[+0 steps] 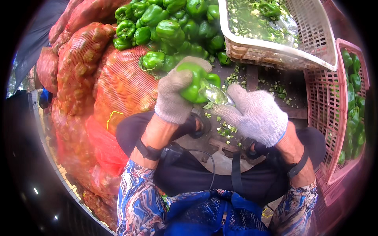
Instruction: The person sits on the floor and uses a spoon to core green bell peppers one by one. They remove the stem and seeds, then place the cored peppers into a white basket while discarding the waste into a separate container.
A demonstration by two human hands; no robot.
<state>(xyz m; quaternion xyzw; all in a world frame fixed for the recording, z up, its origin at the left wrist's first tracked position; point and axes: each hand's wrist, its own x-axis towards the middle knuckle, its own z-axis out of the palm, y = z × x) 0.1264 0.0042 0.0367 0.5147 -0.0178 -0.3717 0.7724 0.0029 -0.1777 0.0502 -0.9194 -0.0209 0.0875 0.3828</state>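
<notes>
My left hand, in a knitted work glove, grips a green bell pepper with its cut end turned to the right. My right hand, gloved too, pinches a small metal blade or scoop between thumb and fingers. The tool's metal lies against the pepper's opening, with pale green bits on it; its handle is hidden in the glove. Behind my left hand rises a heap of whole green bell peppers.
Filled red mesh sacks are stacked at the left. A white plastic crate with pepper scraps stands at the upper right. Beside it, a pink plastic crate holds green peppers. Cut bits litter the floor between my feet.
</notes>
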